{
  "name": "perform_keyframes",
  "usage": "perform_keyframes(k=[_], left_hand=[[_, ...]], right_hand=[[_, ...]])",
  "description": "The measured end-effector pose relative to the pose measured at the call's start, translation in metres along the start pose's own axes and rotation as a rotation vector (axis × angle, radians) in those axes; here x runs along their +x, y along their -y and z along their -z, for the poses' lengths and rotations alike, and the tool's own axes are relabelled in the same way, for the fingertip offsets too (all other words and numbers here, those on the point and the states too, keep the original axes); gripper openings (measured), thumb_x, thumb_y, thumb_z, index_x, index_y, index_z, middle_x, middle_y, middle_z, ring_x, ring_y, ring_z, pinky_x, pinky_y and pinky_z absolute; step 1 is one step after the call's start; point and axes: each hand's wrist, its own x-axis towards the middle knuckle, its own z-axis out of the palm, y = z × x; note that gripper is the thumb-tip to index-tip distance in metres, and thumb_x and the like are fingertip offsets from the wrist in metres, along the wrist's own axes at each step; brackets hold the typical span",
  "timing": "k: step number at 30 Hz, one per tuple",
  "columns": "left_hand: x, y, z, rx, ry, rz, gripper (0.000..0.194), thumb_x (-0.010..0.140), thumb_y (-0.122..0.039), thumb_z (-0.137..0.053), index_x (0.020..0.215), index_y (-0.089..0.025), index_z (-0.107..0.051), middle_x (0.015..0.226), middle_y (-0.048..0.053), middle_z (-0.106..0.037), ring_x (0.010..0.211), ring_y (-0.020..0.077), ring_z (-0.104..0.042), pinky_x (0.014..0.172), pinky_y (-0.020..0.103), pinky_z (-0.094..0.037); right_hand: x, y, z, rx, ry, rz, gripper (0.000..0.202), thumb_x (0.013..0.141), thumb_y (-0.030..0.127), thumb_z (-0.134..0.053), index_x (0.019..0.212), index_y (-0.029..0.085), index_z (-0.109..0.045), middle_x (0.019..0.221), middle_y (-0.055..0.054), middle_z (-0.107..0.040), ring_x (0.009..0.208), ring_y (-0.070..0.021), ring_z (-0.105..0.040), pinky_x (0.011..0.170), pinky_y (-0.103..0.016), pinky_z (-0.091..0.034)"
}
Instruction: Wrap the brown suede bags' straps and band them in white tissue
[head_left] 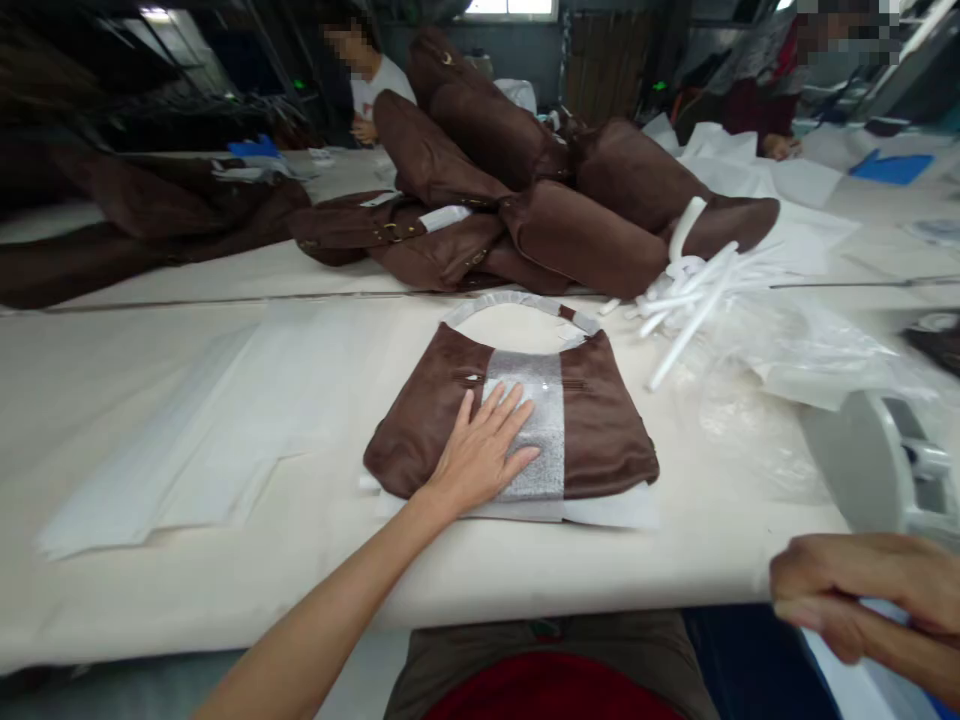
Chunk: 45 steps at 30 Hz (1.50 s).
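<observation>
A dark brown handbag (pixel 607 430) lies flat on the pale table (pixel 645 560), its wrapped handle (pixel 510 298) pointing away from me. Around the bag's middle runs a silvery-grey band (pixel 544 440). My left hand (pixel 487 440) rests flat on the band and the bag's left part, fingers spread. White sheets show under the bag's near edge. At the lower right, beyond the table's front edge, my right hand (pixel 862 600) is closed, with curled fingers. Something white and blue shows below and behind it, but what the fingers hold is unclear.
Brown bags (pixel 592 235) are heaped across the back. White sheets (pixel 202 440) lie at left. White rods (pixel 694 315), clear plastic (pixel 780 400) and a grey tape dispenser or reel (pixel 862 460) are at right. Two people stand beyond the table.
</observation>
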Motion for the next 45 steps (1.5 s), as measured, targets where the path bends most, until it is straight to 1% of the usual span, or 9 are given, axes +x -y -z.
perform_keyframes(k=[3,5,10,14,25,31,35,40,45], left_hand=[[-0.003,-0.002,0.002,-0.046,-0.015,0.018,0.054,0.100,-0.049,-0.041,0.150,-0.026,-0.040,0.159,0.010,-0.036,0.150,0.0303,-0.024,0.121,0.061,-0.014],[-0.004,-0.003,0.003,-0.084,-0.019,0.031,0.057,0.099,-0.052,-0.042,0.149,-0.024,-0.042,0.159,0.012,-0.036,0.150,0.0318,-0.023,0.120,0.062,-0.016],[-0.005,-0.004,-0.001,-0.152,-0.082,0.098,0.058,0.092,-0.056,-0.056,0.142,-0.027,-0.051,0.158,0.015,-0.033,0.150,0.0380,-0.018,0.117,0.067,-0.019],[-0.009,-0.005,-0.005,-0.164,-0.151,0.138,0.058,0.089,-0.056,-0.061,0.140,-0.031,-0.054,0.153,0.014,-0.035,0.150,0.0415,-0.015,0.115,0.071,-0.018],[-0.011,-0.004,-0.004,-0.139,-0.124,0.113,0.055,0.095,-0.056,-0.051,0.143,-0.030,-0.049,0.149,0.008,-0.049,0.148,0.0362,-0.022,0.114,0.077,-0.007],[-0.013,-0.004,-0.003,-0.141,-0.128,0.118,0.053,0.096,-0.055,-0.049,0.143,-0.031,-0.048,0.145,0.007,-0.054,0.147,0.0341,-0.028,0.113,0.077,0.000],[-0.012,-0.003,-0.004,-0.153,-0.138,0.097,0.054,0.095,-0.054,-0.051,0.144,-0.030,-0.047,0.145,0.008,-0.054,0.146,0.0347,-0.028,0.114,0.076,-0.001],[-0.008,-0.003,-0.006,-0.200,-0.142,0.103,0.056,0.096,-0.053,-0.050,0.137,-0.014,-0.052,0.135,0.018,-0.059,0.145,0.0359,-0.031,0.117,0.072,-0.008],[-0.010,0.004,0.014,-0.217,-0.044,0.050,0.058,0.096,-0.047,-0.052,0.143,-0.014,-0.047,0.147,0.020,-0.049,0.145,0.0356,-0.033,0.116,0.070,-0.019]], right_hand=[[0.072,0.060,-0.003,0.012,0.558,0.242,0.029,0.098,0.036,-0.051,0.081,0.018,-0.066,0.070,-0.001,-0.062,0.065,-0.0119,-0.058,0.064,-0.020,-0.044],[0.132,0.082,-0.010,0.018,0.709,0.281,0.027,0.095,0.036,-0.055,0.080,0.017,-0.065,0.067,0.001,-0.058,0.062,-0.0105,-0.054,0.059,-0.019,-0.040],[0.267,0.087,-0.026,-0.262,0.711,0.338,0.015,0.085,0.028,-0.060,0.075,0.016,-0.062,0.057,0.006,-0.052,0.055,-0.0096,-0.048,0.056,-0.019,-0.036],[0.317,0.090,-0.030,-0.484,0.637,0.350,0.007,0.077,0.018,-0.058,0.071,0.017,-0.061,0.056,0.007,-0.052,0.055,-0.0097,-0.048,0.057,-0.020,-0.036],[0.351,0.107,-0.040,-0.674,0.555,0.278,0.009,0.068,0.021,-0.073,0.064,0.018,-0.065,0.046,0.007,-0.056,0.048,-0.0115,-0.050,0.052,-0.023,-0.033],[0.337,0.088,-0.014,-0.695,0.036,0.216,0.041,0.101,0.031,-0.036,0.105,0.011,-0.071,0.093,-0.014,-0.074,0.087,-0.0238,-0.067,0.078,-0.032,-0.047],[0.287,0.067,-0.040,-0.606,-0.267,0.429,0.053,0.106,0.039,-0.020,0.135,0.015,-0.058,0.140,-0.015,-0.058,0.132,-0.0257,-0.050,0.109,-0.041,-0.037],[0.267,0.040,-0.100,-0.559,-0.042,0.441,0.064,0.104,0.052,-0.021,0.156,0.015,-0.030,0.162,-0.012,-0.028,0.152,-0.0298,-0.019,0.121,-0.057,-0.013],[0.265,0.045,-0.088,-0.403,0.144,0.352,0.071,0.102,0.059,-0.014,0.159,0.018,-0.014,0.166,-0.008,-0.013,0.154,-0.0253,-0.007,0.123,-0.055,-0.001]])
